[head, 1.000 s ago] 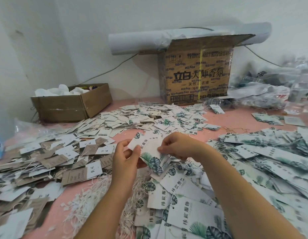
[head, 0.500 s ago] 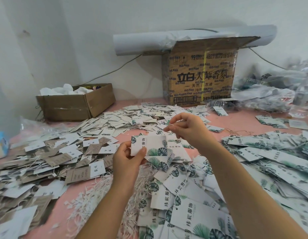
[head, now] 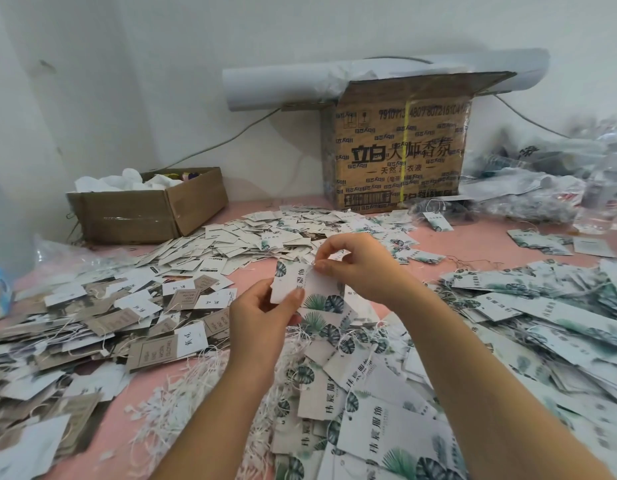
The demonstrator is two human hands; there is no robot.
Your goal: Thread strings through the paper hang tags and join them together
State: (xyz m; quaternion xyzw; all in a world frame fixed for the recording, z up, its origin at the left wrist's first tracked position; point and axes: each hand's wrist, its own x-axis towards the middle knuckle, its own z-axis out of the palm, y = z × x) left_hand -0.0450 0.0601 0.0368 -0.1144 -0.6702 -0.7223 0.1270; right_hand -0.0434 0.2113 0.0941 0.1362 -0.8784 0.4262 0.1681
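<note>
- In the middle of the frame, gripping a small fan of leaf-print hang tags (head: 302, 289) with the left hand (head: 262, 318): thumb pressed on the front, fingers curled behind.
- Right beside it and a touch higher, pinching the top edge of those same tags with the right hand (head: 357, 268): thumb and forefinger closed together, the other fingers curled above. Too fine to tell whether a string lies in that pinch.
- Raised over the clutter and tilted, with the dark leaf corner turned toward the upper left.
- Straight below the hands and running down to the bottom edge, a heap of bigger leaf tags (head: 379, 434), thin strings looped among them.
- Lower left of centre, a tangle of loose white strings (head: 175, 403) on the pink table (head: 480, 244).
- Further left, a spread of brown and white tags (head: 154, 351) out to the frame edge.
- Behind the hands, toward the top of the table, a scatter of small white tags (head: 251, 237).
- Across the right side, a broad drift of leaf tags (head: 559, 317).
- Upper left, against the wall, a low open cardboard box (head: 134, 216) with white stuff inside.
- Upper right of centre, a tall printed carton (head: 397, 157), with a white roll (head: 276, 86) lying behind its top.
- Far right, crumpled clear plastic bags (head: 528, 192).
</note>
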